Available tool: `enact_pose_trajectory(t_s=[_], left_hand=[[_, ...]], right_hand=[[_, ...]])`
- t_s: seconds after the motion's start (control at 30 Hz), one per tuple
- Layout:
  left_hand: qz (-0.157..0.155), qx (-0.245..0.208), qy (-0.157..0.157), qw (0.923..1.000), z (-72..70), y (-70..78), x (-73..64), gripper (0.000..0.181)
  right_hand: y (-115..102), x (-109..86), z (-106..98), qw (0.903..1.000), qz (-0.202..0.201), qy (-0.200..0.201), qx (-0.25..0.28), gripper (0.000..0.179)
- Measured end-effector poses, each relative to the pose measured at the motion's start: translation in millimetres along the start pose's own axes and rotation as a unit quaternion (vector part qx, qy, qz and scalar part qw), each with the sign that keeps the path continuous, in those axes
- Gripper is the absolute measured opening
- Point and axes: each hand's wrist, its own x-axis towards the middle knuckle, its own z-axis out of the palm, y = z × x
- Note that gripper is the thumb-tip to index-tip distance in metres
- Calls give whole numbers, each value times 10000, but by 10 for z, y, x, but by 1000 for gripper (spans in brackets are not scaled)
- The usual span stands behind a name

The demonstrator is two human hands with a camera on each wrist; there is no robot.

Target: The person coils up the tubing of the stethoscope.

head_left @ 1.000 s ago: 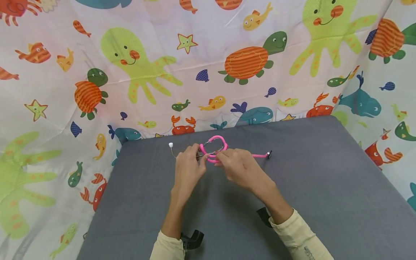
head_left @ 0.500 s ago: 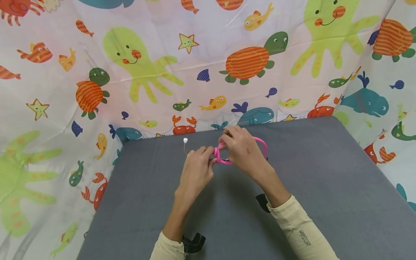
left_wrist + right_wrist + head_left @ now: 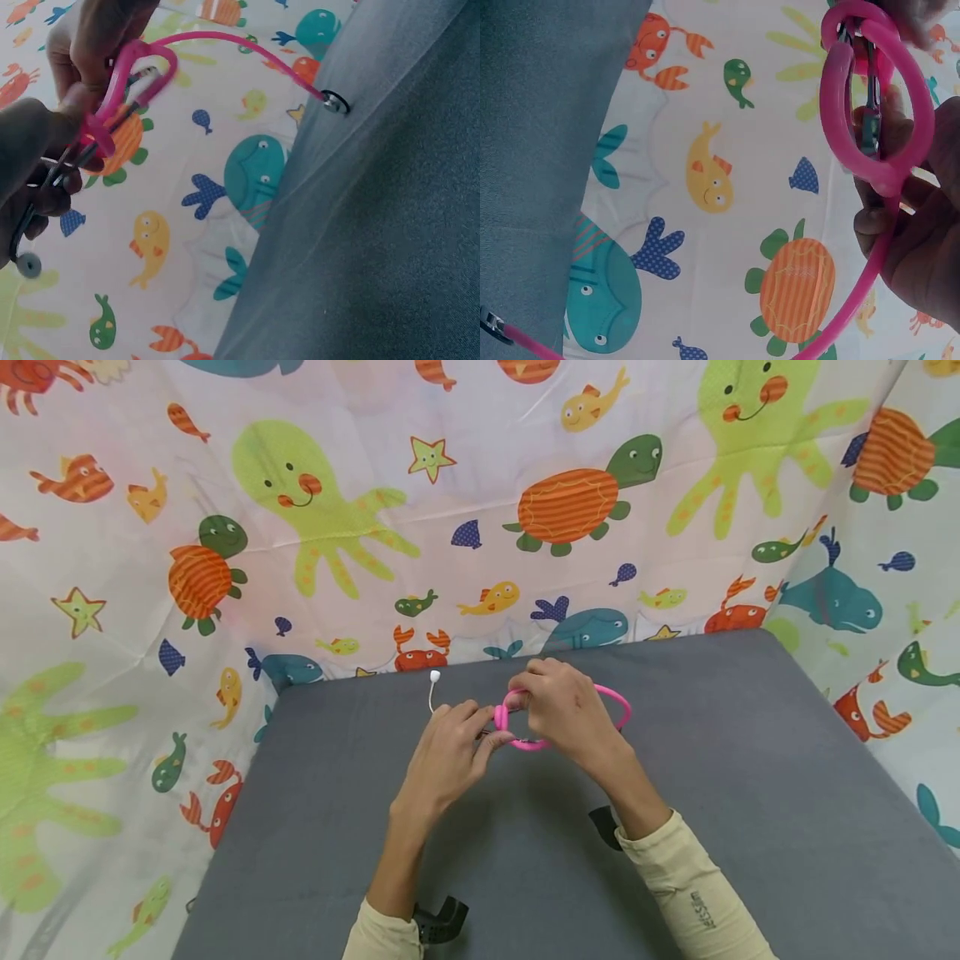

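Both hands hold a pink stethoscope (image 3: 921, 112) above the grey tabletop. My left hand (image 3: 447, 756) grips its metal ear tubes, where pink tubing is wound round them. One white ear tip (image 3: 435, 676) sticks up beyond the left fingers. Just to the right, my right hand (image 3: 568, 714) pinches the tubing, its fingers curled and partly hidden by the back of the hand. From there the tubing bows out to the right. In the left wrist view the chest piece (image 3: 334, 103) hangs at the tubing's end, close to the tabletop.
The grey cloth-covered table (image 3: 750, 827) extends all round beneath the hands. A white curtain (image 3: 495, 468) printed with sea animals rises along its back and sides. Black wrist straps (image 3: 442, 920) hang below the sleeves.
My right hand has moved up and slightly right, drawing the tubing into a wider bow. My left hand and the ear tip have shifted right. The tubing's coil now sits tighter by the left fingertips.
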Motion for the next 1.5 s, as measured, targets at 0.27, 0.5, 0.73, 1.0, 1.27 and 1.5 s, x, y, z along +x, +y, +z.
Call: enact_pose_trajectory(t_s=[0.27, 0.5, 0.73, 1.0, 1.27, 1.5], left_hand=[[551, -22, 324, 9980, -27, -35, -15, 27], [809, -876, 592, 9911, -125, -7, 2, 23], [453, -1407, 1019, 9838, -219, 40, -5, 28], [-203, -1406, 1340, 9808, -235, 82, 27, 30], [-1109, -1602, 1716, 9657, -220, 125, 94, 30], [-2052, -2210, 1943, 9335, -165, 175, 152, 30]], right_hand=[[111, 14, -100, 9922, 476, -426, 1070, 24], [370, -13, -216, 9707, 769, -307, 2256, 12], [374, -69, -149, 9655, 923, -102, 2433, 14], [273, -130, -84, 9629, 930, 67, 2532, 13], [91, -223, -14, 9549, 963, -128, 2807, 10], [-96, -270, 25, 9512, 705, -250, 2993, 12]])
